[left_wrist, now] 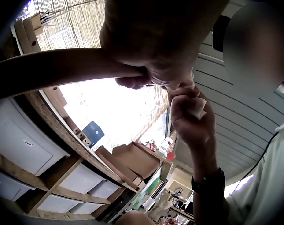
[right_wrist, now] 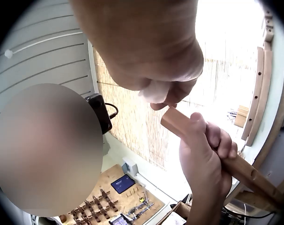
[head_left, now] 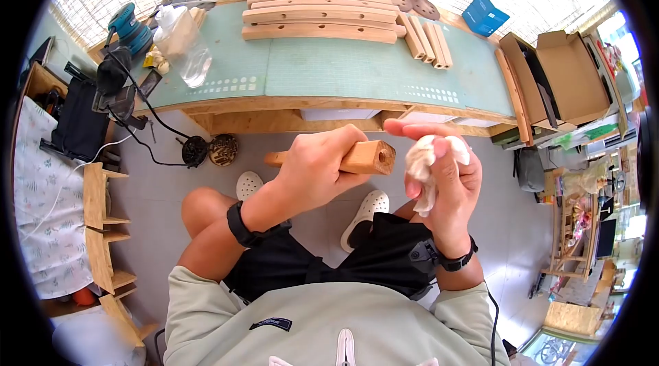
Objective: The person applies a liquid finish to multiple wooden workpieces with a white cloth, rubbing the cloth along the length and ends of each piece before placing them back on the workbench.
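My left hand (head_left: 310, 168) grips a wooden bar (head_left: 374, 158), its fingers and thumb wrapped round it near one end. That squared end, with a round hole in it, points toward my right hand (head_left: 458, 191). In the right wrist view the bar (right_wrist: 177, 123) shows further holes along its side, beyond the left hand. A crumpled white cloth (head_left: 421, 168) is pinched between the right thumb and fingers. The right fingertips are close to the bar's end, with the index finger stretched out above it. Both hands are raised over my lap, in front of the workbench.
Long drilled wooden slats (head_left: 319, 16) and shorter wooden pieces (head_left: 427, 42) lie on the green-topped workbench (head_left: 309, 67). A clear bottle (head_left: 189, 54) and a teal sander (head_left: 134, 28) stand at left. An open cardboard box (head_left: 566, 78) sits at right; a round container (head_left: 223, 150) is on the floor.
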`<state>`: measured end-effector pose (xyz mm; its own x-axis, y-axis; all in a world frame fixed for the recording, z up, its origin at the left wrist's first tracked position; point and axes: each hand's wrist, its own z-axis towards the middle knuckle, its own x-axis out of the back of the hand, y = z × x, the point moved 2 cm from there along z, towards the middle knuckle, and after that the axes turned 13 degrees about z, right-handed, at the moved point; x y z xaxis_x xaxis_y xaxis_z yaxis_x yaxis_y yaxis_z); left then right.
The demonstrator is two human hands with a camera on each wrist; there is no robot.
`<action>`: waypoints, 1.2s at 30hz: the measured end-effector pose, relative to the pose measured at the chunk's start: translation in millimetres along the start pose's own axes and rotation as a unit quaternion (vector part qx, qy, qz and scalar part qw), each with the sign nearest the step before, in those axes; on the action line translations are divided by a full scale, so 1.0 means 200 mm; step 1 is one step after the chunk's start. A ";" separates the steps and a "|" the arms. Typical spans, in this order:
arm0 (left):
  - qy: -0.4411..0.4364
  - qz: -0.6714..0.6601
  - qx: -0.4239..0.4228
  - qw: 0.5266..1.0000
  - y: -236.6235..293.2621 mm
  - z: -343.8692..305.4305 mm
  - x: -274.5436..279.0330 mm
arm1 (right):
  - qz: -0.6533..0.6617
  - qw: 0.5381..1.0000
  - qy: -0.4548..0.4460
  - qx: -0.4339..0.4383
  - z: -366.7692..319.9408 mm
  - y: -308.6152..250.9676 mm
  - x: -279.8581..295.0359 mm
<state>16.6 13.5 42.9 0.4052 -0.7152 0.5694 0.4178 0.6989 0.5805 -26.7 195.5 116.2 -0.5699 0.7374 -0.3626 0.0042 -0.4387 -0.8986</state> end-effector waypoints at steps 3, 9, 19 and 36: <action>0.039 -0.009 -0.018 0.999 0.01 0.01 -0.04 | -0.020 0.999 -0.024 -0.024 -0.01 0.06 -0.03; -0.001 0.023 -0.075 0.997 -0.02 0.00 -0.02 | -0.016 0.997 -0.030 -0.071 0.00 0.10 -0.02; -0.064 -0.039 -0.060 0.995 0.00 0.02 -0.02 | 0.068 0.994 -0.044 -0.075 0.02 0.02 0.05; -0.078 -0.039 -0.050 0.995 -0.01 0.03 -0.04 | -0.132 0.983 -0.119 0.037 -0.01 0.07 -0.02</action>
<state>7.3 17.5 41.2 0.2396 -0.7533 0.6125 0.5252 0.6312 0.5708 -22.9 188.0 104.0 -0.7189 0.6938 -0.0436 -0.2246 -0.2911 -0.9299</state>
